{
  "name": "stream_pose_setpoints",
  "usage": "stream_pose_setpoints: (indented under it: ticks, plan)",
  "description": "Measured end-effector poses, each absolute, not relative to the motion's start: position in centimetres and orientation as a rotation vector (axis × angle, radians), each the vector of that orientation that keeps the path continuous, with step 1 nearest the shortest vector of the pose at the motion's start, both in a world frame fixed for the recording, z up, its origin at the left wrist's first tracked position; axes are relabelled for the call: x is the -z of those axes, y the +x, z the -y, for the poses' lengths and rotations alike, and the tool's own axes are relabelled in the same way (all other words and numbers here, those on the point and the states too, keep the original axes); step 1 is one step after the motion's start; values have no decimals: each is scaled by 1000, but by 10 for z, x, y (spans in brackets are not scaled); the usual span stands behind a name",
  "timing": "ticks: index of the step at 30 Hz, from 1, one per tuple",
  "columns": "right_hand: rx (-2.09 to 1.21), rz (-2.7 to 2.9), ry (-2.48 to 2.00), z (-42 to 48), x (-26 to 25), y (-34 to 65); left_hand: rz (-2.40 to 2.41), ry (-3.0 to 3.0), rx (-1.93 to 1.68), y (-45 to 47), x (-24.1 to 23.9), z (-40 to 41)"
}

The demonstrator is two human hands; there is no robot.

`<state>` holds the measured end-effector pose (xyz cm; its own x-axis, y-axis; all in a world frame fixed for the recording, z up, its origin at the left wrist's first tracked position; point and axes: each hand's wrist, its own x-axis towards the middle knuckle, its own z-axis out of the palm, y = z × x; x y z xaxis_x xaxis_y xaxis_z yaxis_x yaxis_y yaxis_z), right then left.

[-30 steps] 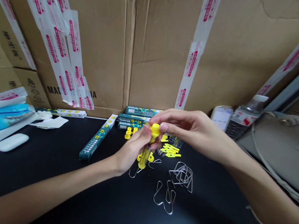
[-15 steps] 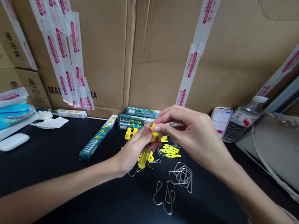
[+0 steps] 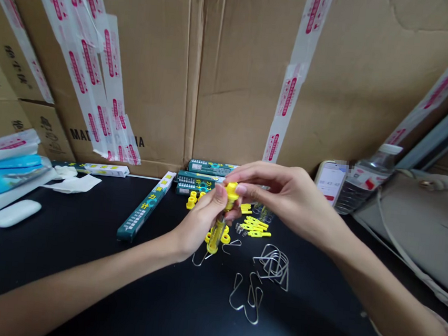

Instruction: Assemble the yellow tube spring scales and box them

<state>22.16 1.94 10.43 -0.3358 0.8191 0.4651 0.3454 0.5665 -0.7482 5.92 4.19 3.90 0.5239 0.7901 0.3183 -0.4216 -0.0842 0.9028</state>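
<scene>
My left hand (image 3: 198, 226) is wrapped round a spring scale (image 3: 216, 236), a clear tube with yellow ends, held tilted above the table. A yellow cap (image 3: 232, 190) sits at its upper end, and my right hand (image 3: 277, 191) pinches this cap between thumb and fingers. The middle of the tube is partly hidden by my left fingers. A wire hook (image 3: 200, 259) shows below the lower end; whether it is attached I cannot tell. Yellow rings (image 3: 225, 238) lie behind the tube. Right of it are flat yellow strips (image 3: 256, 226) and small springs (image 3: 239, 228).
Bent wire hooks (image 3: 274, 265) are heaped on the black table (image 3: 147, 308), with loose ones (image 3: 246, 299) nearer. Yellow caps (image 3: 191, 201) and printed boxes (image 3: 147, 205) stand behind. A phone (image 3: 330, 181), a bottle (image 3: 365, 179) and a bag (image 3: 420, 224) are at right; a white case (image 3: 15, 213) lies left.
My right fingers have shifted slightly on the yellow cap, so more of it shows. My left hand keeps its hold on the spring scale.
</scene>
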Motion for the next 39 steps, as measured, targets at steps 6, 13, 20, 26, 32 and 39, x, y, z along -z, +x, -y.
stream_pose_setpoints:
  ticks: [6,13,20,26,32,39]
  plan:
    - [-571,1893,-957,-18,-104,218,-386,1316,-1087,61,-37,-36]
    - [-647,1809,-1056,-18,-97,213,-426,1277,-1020,60,-40,-41]
    - [-1015,1846,-915,-24,-99,218,-415,1254,-908,60,-51,-44]
    - [-1004,1858,-904,-28,-95,222,-428,1214,-809,60,-53,-43]
    - [-1098,1843,-905,-28,-98,224,-347,1143,-743,57,-58,-44]
    - [-1066,1798,-920,-20,-101,218,-368,1150,-751,55,-67,-41]
